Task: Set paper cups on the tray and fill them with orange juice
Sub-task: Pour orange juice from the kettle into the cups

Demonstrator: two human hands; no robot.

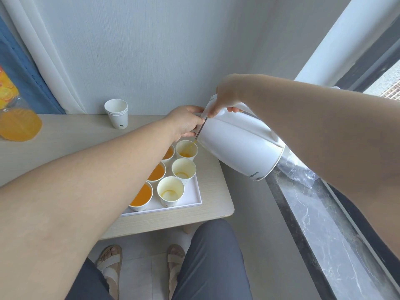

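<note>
Tilted kettle (238, 146) above far cup (186, 150)

A home room: curtain (49, 68), marble windowsill (313, 213), small wooden table (65, 135).

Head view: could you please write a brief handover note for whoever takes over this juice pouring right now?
Right hand grips the white kettle by its handle and tilts it. Left hand holds its spout end.
A thin juice stream falls into the far right cup on the white tray.
Done: three full cups in the next column. The left arm hides anything further left.
Left: finish this cup, then fill the middle cup and near cup of the right column, which hold only a trace.
The spare cup stack and juice bottle stand on the table.
</note>
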